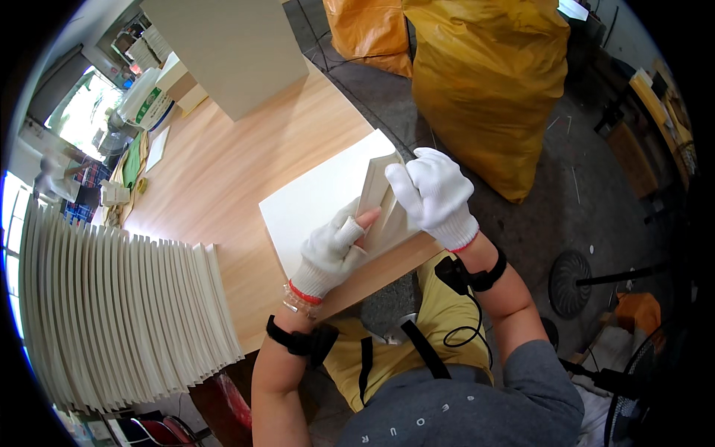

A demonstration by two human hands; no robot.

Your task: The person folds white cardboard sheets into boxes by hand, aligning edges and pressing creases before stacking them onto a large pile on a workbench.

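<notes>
A white board (pixel 309 201) lies flat near the table's front right corner, with a narrow cream cardboard panel (pixel 372 182) raised at an angle on its right part. My left hand (pixel 331 249), in a white knit glove with bare fingertips showing, grips the near left side of this panel. My right hand (pixel 436 190), also gloved in white, has its fingers curled closed at the panel's right edge. What lies under the right fingers is partly hidden.
Many cream boards stand in a long row (pixel 126 305) along the left side. A large grey-beige panel (pixel 231 52) rises at the table's (pixel 246 164) far side, near a white bucket (pixel 149 100). Full yellow sacks (pixel 488 89) stand on the floor beyond the right edge.
</notes>
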